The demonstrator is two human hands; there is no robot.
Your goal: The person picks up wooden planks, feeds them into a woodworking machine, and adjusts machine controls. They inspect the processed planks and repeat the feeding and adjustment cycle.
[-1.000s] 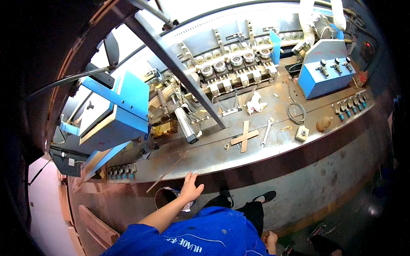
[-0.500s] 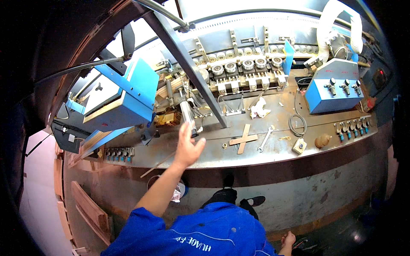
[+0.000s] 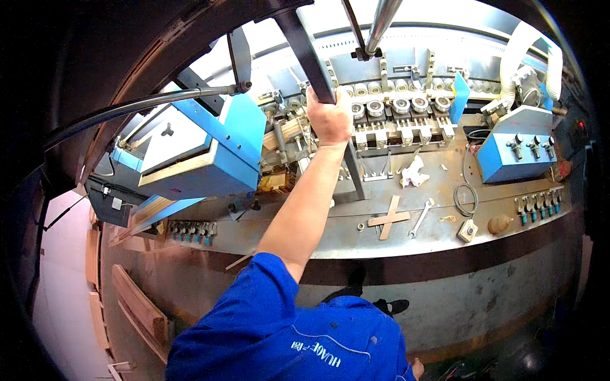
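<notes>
My left hand (image 3: pixel 330 119) is wrapped around a dark grey metal bar (image 3: pixel 309 56), which slants across the machine and comes down to the metal bed below. The left arm reaches forward over the machine's front edge. Behind the grip sits a row of metal rollers (image 3: pixel 401 105) on clamped brackets. Low by my side, my right hand (image 3: pixel 417 369) shows only in small part beside the blue jacket; its fingers are too hidden to read.
On the metal bed (image 3: pixel 318 238) lie two crossed wooden strips (image 3: pixel 389 218), a wrench (image 3: pixel 421 218), crumpled paper (image 3: pixel 414 173) and a coiled cable (image 3: pixel 466 199). A blue box (image 3: pixel 213 162) stands left, a blue valve panel (image 3: pixel 518 155) right. Wooden boards (image 3: pixel 140 305) lean at lower left.
My left hand has risen from open in front of the bar to closed around it. The view has shifted, and my right hand shows less at the lower edge.
</notes>
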